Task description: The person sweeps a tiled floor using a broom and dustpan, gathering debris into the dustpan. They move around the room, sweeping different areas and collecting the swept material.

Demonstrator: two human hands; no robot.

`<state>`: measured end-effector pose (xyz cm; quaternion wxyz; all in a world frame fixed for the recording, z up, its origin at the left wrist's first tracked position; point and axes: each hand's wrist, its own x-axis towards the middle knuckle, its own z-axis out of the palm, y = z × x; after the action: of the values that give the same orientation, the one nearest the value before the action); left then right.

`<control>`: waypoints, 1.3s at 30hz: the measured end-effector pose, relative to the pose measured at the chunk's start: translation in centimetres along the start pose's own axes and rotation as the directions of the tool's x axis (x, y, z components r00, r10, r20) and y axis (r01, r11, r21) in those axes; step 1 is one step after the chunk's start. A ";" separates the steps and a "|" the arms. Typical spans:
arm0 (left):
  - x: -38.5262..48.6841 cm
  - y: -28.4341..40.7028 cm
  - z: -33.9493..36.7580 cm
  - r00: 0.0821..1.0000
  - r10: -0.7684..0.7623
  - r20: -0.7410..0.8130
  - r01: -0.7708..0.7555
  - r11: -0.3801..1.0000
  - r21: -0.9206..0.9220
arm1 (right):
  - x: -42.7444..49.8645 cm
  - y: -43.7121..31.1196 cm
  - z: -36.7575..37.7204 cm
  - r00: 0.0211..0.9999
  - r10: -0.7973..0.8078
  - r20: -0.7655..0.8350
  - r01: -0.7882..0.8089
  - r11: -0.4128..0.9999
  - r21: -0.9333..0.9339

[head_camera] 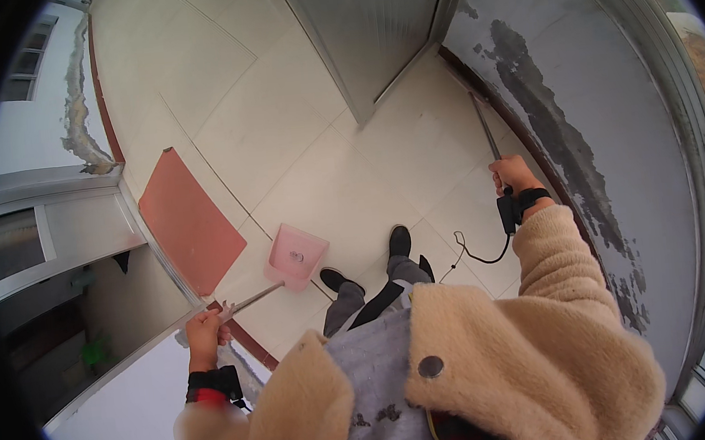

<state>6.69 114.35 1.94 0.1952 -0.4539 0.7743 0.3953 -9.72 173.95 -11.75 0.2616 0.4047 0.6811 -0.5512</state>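
My left hand (206, 334) grips the end of a thin metal handle (255, 299). The handle runs to a pink plastic dustpan (287, 241), which rests on the tiled floor with a small dark clump of debris (297, 257) in it. On the other side, my right hand (514, 174) is closed around a long grey pole (488, 126), held low beside the wall. Its far end reaches the foot of the wall, where I cannot make out what it carries. Both wrists wear black strapped devices, and a black cable (485, 261) hangs below the right one.
A red mat (191, 225) lies before a doorway (102, 305) on the left. Ahead, a metal-framed door panel (379, 23) stands over the tiles (279, 100). The right wall (600, 104) has peeling grey patches, with window frames (660, 67) beyond. My dark shoes (399, 241) stand near the dustpan.
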 end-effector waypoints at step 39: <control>2.7 -2.0 -1.8 0.992 0.084 0.097 -0.082 0.996 -0.022 | -15.7 6.6 5.9 0.904 0.233 0.359 -0.268 0.962 0.051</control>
<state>7.10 110.92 0.44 0.2122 -0.4032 0.7785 0.4316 3.64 164.56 -4.24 0.4269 0.3969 0.5378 -0.6091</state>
